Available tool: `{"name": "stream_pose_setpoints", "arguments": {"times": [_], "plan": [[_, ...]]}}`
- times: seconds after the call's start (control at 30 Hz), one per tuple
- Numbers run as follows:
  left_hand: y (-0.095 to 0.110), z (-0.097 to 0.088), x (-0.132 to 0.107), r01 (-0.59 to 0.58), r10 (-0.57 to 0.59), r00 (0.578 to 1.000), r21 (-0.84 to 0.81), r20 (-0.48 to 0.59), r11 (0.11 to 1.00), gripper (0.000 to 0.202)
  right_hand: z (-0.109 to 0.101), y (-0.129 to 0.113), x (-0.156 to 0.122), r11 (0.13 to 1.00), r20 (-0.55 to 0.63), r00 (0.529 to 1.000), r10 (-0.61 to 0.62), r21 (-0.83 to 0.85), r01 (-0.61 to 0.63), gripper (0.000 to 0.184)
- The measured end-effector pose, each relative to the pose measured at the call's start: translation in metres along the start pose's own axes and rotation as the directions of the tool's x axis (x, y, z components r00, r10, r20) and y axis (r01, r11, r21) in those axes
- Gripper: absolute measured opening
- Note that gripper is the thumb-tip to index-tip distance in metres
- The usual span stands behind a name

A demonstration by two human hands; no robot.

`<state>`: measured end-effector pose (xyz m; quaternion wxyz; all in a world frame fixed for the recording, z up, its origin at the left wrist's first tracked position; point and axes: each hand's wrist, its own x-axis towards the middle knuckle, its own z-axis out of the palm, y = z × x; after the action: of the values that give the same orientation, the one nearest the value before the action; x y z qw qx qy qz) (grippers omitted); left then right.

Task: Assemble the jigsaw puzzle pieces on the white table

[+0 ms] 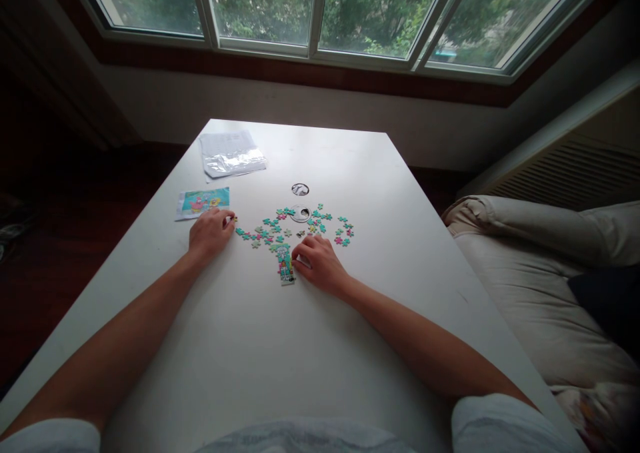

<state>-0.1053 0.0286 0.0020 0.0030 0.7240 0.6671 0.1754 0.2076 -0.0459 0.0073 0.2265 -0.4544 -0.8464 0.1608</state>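
A narrow strip of joined jigsaw pieces [285,266], teal with small cartoon figures, lies on the white table. At its right edge is my right hand [323,263], thumb and forefinger pinched on a puzzle piece there that the fingertips mostly hide. My left hand [211,234] rests to the left of the loose pieces. Its fingertips are closed on a small yellowish puzzle piece [235,220]. Loose teal, pink and green jigsaw pieces [273,224] spread in an arc beyond both hands. Beside my left hand lies a picture card [203,201] with cartoon characters.
A clear plastic sleeve with papers [233,153] lies at the far left of the white table [260,360]. Two round, shiny objects [301,189] sit behind and among the pieces. A beige sofa [540,293] stands to the right, and windows [370,13] line the far wall.
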Motion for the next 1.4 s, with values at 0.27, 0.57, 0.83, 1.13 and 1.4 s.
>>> {"name": "stream_pose_setpoints", "arguments": {"times": [0.27,0.57,0.83,1.13,1.4], "plan": [[0.002,-0.002,0.002,0.031,-0.030,0.999,-0.021,0.026,0.999,0.016,-0.002,-0.003,0.000,1.000,0.001,1.000,0.002,-0.005,-0.002,0.004],[0.008,-0.008,-0.001,-0.011,0.010,0.999,0.019,0.031,1.000,0.020,-0.001,-0.001,-0.001,1.000,0.002,1.000,0.008,-0.007,-0.008,0.005],[0.012,-0.012,-0.006,-0.040,0.038,0.999,0.065,0.039,0.997,0.025,0.000,0.000,0.000,1.000,0.004,1.000,0.008,0.001,-0.008,0.006],[0.006,-0.015,-0.003,-0.069,0.061,0.994,0.089,0.095,0.994,0.017,-0.002,0.005,0.001,0.995,-0.155,0.986,0.060,0.093,-0.046,0.013],[0.008,-0.016,-0.002,-0.084,0.078,0.986,0.040,0.149,0.996,0.013,0.001,0.009,0.003,0.990,-0.162,0.983,0.089,0.124,-0.069,0.013]]}}
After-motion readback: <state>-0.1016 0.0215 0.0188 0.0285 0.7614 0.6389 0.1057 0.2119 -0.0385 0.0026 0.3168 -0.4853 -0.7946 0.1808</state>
